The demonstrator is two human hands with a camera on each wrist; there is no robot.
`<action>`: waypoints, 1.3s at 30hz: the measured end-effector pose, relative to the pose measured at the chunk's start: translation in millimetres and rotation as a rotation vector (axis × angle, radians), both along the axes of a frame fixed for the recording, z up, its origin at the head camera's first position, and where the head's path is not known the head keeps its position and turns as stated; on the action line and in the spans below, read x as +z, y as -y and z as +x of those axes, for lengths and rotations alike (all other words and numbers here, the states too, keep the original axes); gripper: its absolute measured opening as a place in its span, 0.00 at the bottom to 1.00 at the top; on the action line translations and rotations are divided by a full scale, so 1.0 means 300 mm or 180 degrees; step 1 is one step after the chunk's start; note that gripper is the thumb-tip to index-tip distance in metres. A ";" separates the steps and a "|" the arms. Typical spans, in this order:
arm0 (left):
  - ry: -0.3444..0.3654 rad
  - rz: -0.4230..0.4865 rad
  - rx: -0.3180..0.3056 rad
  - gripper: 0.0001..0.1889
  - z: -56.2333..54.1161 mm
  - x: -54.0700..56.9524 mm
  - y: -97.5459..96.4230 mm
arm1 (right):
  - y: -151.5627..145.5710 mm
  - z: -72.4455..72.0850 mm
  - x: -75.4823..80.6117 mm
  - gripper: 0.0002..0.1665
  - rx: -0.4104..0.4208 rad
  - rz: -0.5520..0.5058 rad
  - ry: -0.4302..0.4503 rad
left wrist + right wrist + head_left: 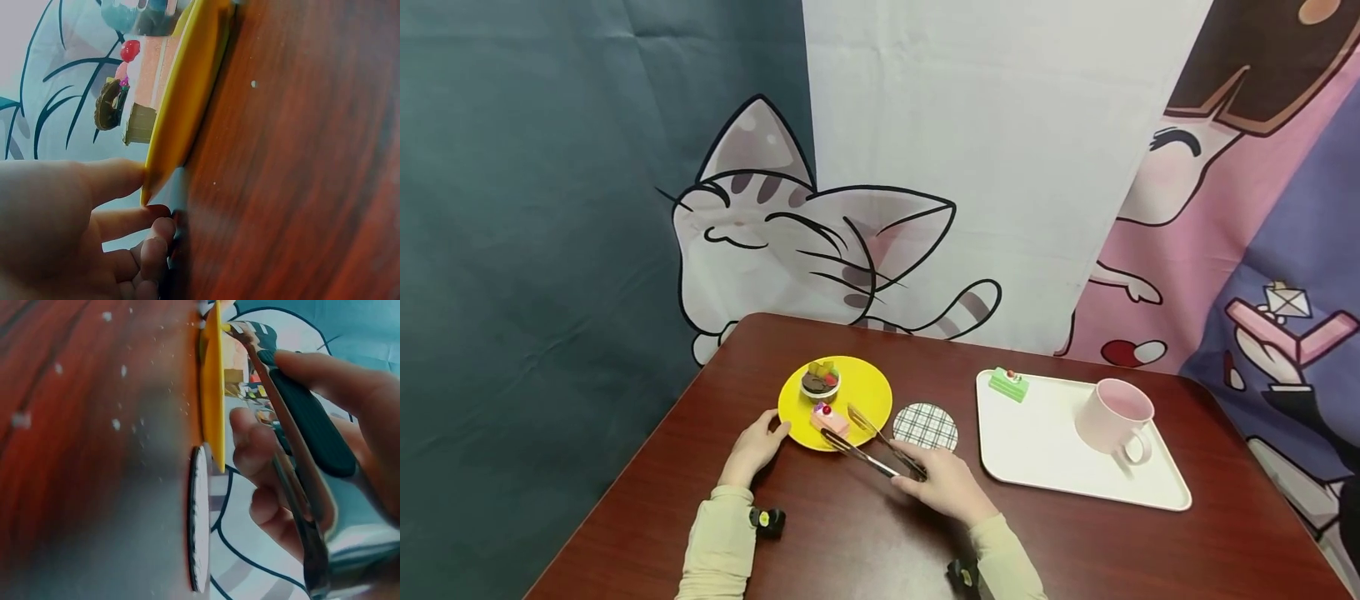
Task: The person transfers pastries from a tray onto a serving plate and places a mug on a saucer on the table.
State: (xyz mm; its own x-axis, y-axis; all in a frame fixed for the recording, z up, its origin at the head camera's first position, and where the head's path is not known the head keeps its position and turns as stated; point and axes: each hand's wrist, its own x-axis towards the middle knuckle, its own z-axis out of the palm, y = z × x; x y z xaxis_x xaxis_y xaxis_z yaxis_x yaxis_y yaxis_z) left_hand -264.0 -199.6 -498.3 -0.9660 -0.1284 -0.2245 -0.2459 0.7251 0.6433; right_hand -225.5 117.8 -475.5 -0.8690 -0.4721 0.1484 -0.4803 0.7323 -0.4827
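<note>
Over the table (850,533), left hand (754,450) pinches plate (867,385), right hand (946,485) grips tongs (878,465); only head view shows mug (1103,419).

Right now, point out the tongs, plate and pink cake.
Tongs (315,422): right wrist view, on the dark grip pad of one arm.
Plate (868,385): head view, on bare yellow surface right of the cup dessert (820,382).
Pink cake (832,422): head view, on its pink body.

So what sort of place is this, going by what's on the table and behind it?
Probably an indoor staged tabletop setup rather than a real kitchen: cartoon-printed cloth hangs behind the wooden-looking table, and a toy-like pink cake slice sits on a yellow plate.
</note>
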 end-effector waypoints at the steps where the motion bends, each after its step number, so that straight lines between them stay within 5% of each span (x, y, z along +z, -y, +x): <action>1: -0.0003 0.0002 0.0006 0.29 -0.001 0.002 -0.001 | -0.007 0.000 0.004 0.30 -0.0001 -0.0014 0.0047; 10: -0.0018 -0.0015 -0.0026 0.30 -0.014 0.001 0.000 | -0.089 -0.007 0.045 0.30 -0.0092 -0.0075 0.0206; 17: -0.0022 -0.0013 -0.0034 0.30 -0.009 -0.005 -0.002 | -0.203 -0.023 0.050 0.36 -0.0565 -0.0217 0.0110; 25: -0.0011 -0.0033 -0.0042 0.30 -0.001 -0.011 0.002 | -0.355 -0.020 0.067 0.37 -0.0972 -0.0495 0.0465; 39: -0.0022 -0.0042 -0.0050 0.30 -0.001 -0.011 0.004 | -0.516 -0.001 0.076 0.27 -0.1393 -0.0304 0.0200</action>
State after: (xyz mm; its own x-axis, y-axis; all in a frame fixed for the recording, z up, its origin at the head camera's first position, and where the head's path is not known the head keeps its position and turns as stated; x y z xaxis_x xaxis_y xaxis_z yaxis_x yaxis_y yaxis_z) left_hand -264.2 -200.7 -501.5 -0.9694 -0.1162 -0.2162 -0.2300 0.7373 0.6352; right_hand -225.7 272.6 -452.7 -0.9925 -0.0449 0.1138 -0.1028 0.8107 -0.5763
